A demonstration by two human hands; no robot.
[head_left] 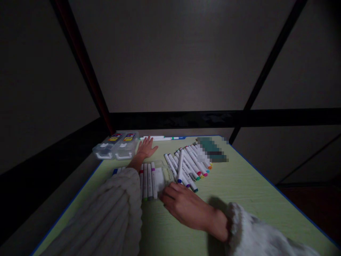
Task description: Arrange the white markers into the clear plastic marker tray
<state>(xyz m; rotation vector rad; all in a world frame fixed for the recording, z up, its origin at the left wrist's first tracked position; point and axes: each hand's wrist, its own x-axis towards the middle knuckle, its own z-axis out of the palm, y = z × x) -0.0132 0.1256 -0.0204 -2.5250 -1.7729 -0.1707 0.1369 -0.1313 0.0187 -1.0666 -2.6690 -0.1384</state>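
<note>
My left hand (147, 147) reaches to the back of the table, fingers spread, beside the white markers (157, 138) along the far edge. It appears to hold nothing. My right hand (183, 204) is closed, fingers curled down at the near right corner of a clear plastic tray (160, 176); what they hold, if anything, is hidden. Several capped markers (149, 181) lie side by side in the tray's left part, partly covered by my left sleeve. Just beyond my right hand, a loose pile of white markers (190, 161) with coloured ends spreads over the table.
Two clear plastic cases (125, 149) with white handles and yellow labels stand at the back left. A blurred dark green item (211, 149) lies right of the pile. The pale green table (239, 185) has a blue edge and meets a panelled wall (176, 71) behind.
</note>
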